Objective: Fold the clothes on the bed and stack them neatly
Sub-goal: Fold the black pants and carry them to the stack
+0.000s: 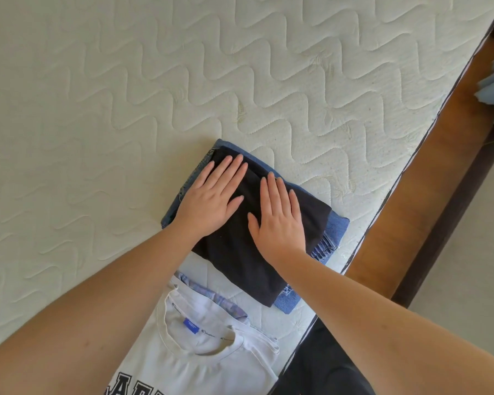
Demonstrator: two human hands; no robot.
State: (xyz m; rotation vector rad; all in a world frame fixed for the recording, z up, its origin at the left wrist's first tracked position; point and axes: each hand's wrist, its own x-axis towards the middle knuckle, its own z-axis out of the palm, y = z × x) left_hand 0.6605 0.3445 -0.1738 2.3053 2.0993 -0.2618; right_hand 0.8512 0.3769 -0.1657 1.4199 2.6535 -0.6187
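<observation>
Hands lie flat and spread, left hand (211, 199) and right hand (280, 220) pressing the folded black garment (240, 252) atop folded jeans (335, 226) on the bed (126, 95), white T-shirt (200, 363) at six o'clock.

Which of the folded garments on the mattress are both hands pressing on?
The black garment, lying on top of the folded blue jeans. The left hand and right hand lie flat on it; the white T-shirt lies untouched.

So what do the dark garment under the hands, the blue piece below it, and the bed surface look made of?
Black garment: soft matte knit, probably cotton jersey; no sheen, smooth folds. Blue piece: denim, judging by the stitched seams and faded weave. Mattress: pale quilted fabric with wavy stitching. Left hand and right hand press flat on the garment.
</observation>
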